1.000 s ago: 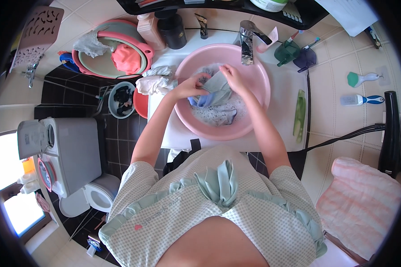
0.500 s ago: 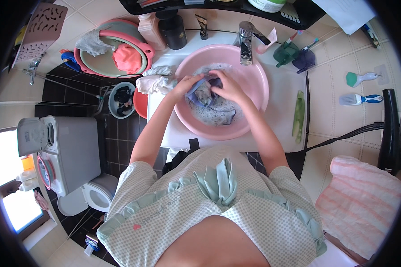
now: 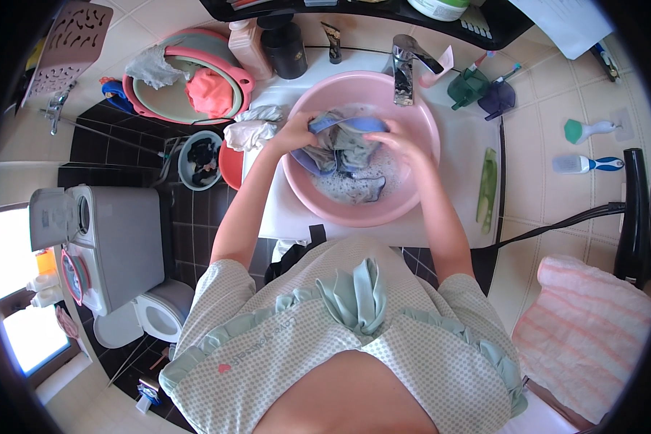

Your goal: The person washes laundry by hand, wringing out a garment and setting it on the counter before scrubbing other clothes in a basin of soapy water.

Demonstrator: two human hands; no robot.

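A wet grey garment with a blue band (image 3: 353, 150) is stretched out above the suds in a round pink basin (image 3: 424, 155). My left hand (image 3: 296, 133) grips its left side, fingers closed on the band. On the opposite side, my right hand (image 3: 398, 140) pinches the band between thumb and fingers. The band forms a loop between my two hands, and the grey cloth sags below it. Nearer to me, a dark-edged grey cloth (image 3: 359, 190) lies partly sunk in the foamy water (image 3: 390, 173); whether it joins the held garment I cannot tell.
The faucet (image 3: 403, 72) reaches over the basin's far rim. White cloths (image 3: 251, 132) lie at the counter's left edge, below a black pump bottle (image 3: 283, 49). Green and purple cups (image 3: 468, 88) with toothbrushes are at right, and a green strip-shaped object (image 3: 486, 189) lies on the counter.
The garment was bunched between my hands; now it is spread with its blue band pulled into a loop. My right hand has moved right, away from my left.
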